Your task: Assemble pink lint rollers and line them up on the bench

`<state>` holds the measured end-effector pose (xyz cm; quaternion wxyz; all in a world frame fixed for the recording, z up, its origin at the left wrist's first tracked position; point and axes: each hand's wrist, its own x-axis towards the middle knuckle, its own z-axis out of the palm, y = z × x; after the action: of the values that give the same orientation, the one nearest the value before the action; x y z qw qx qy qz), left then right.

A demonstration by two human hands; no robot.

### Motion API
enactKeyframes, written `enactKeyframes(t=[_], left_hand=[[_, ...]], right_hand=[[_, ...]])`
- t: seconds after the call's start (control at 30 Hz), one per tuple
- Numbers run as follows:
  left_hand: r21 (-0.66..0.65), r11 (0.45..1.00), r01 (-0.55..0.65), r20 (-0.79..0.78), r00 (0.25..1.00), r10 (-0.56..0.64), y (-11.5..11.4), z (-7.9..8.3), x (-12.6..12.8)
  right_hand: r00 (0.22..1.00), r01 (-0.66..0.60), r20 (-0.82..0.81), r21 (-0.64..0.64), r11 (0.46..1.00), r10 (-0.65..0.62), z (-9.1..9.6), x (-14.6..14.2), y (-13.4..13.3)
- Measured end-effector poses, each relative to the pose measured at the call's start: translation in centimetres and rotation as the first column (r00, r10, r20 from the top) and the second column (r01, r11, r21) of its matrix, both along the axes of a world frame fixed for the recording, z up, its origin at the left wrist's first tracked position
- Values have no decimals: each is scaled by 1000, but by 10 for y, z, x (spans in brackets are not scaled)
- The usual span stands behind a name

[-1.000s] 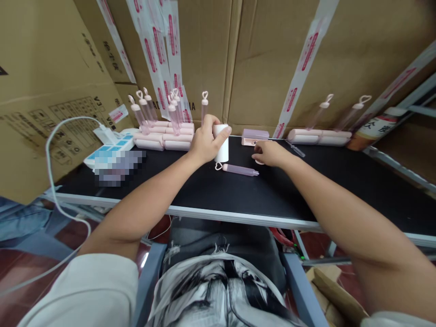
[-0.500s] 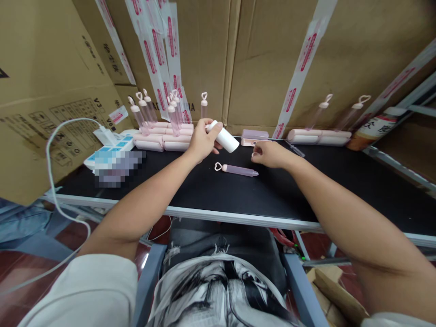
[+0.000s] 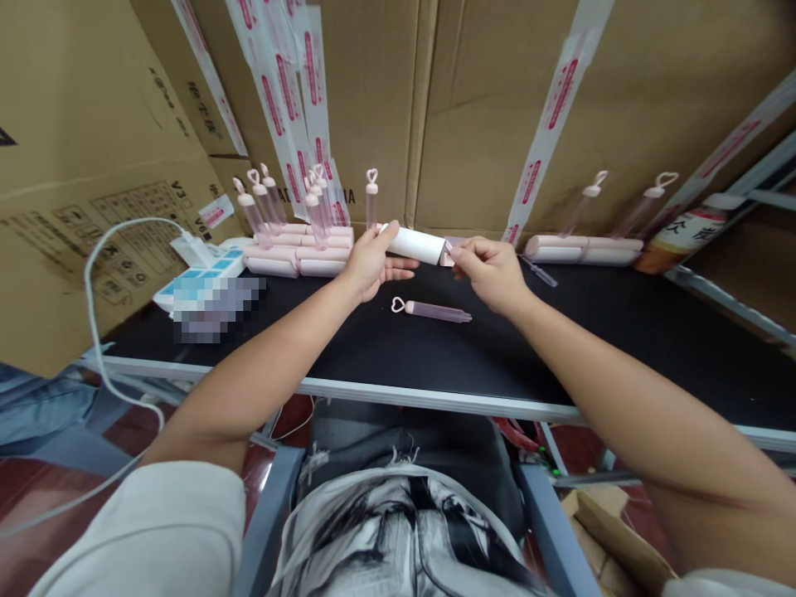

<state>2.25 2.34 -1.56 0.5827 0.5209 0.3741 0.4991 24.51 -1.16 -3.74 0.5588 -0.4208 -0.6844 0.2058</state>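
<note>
My left hand (image 3: 371, 264) holds a white cylinder (image 3: 415, 244) lying on its side above the black tabletop (image 3: 435, 348). Thumb and fingers grip its left end. My right hand (image 3: 491, 269) is closed in a pinch at the cylinder's right end, on something too small to make out. Below both hands a pink tube with a heart-shaped loop (image 3: 432, 310) lies flat on the table.
Several pink tubes (image 3: 267, 203) stand on pink cases (image 3: 298, 253) at the back left. More pink cases (image 3: 581, 247) lie at the back right beside a bottle (image 3: 681, 234). A white power strip (image 3: 199, 269) with cable sits left. Taped cardboard boxes (image 3: 485, 108) wall the back.
My left hand lifted the cylinder from standing on the table and turned it on its side. My right hand rose from the tabletop to the cylinder's right end.
</note>
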Motion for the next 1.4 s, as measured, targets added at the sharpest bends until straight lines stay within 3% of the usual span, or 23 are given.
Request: enactKeyframes(t=[0.17, 0.33, 0.47, 0.6, 0.7, 0.77, 0.83, 0.9, 1.0, 1.1, 1.23, 1.4], left_hand=[[2, 999, 47, 26, 999, -47, -6, 2, 1], [24, 997, 67, -20, 998, -67, -4, 1, -2], [67, 998, 7, -4, 1000, -6, -4, 1, 0], [44, 999, 17, -9, 1000, -16, -7, 3, 1], [48, 998, 32, -9, 999, -32, -6, 4, -2], [74, 997, 32, -10, 999, -32, -4, 5, -4], [110, 994, 19, -32, 999, -16, -2, 6, -6], [155, 988, -11, -83, 996, 24, -1, 5, -6], [215, 976, -31, -155, 986, 65, 2, 1, -4], [248, 968, -37, -174, 981, 82, 6, -5, -2], [245, 967, -74, -152, 982, 114, 7, -5, -2], [222, 974, -38, -161, 984, 75, -1, 0, -2]], right_hand=[[979, 28, 195, 152, 988, -58, -5, -3, -1], [939, -112, 343, 197, 974, 38, -6, 6, 3], [837, -227, 541, 203, 953, 84, -7, 0, -5], [732, -224, 680, 167, 960, 53, -6, -13, -17], [705, -239, 707, 156, 958, 61, 1, -8, -16], [733, -136, 680, 153, 979, -5, 8, 10, -8], [729, 142, 654, 142, 980, -200, 11, 35, 6], [625, 386, 710, 80, 919, -325, 10, 62, 22], [483, 587, 835, -85, 805, -264, -1, 90, 42], [456, 623, 873, -177, 762, -170, -12, 98, 54], [434, 607, 883, -141, 782, -178, -16, 96, 59], [447, 593, 857, -70, 803, -256, -8, 89, 52]])
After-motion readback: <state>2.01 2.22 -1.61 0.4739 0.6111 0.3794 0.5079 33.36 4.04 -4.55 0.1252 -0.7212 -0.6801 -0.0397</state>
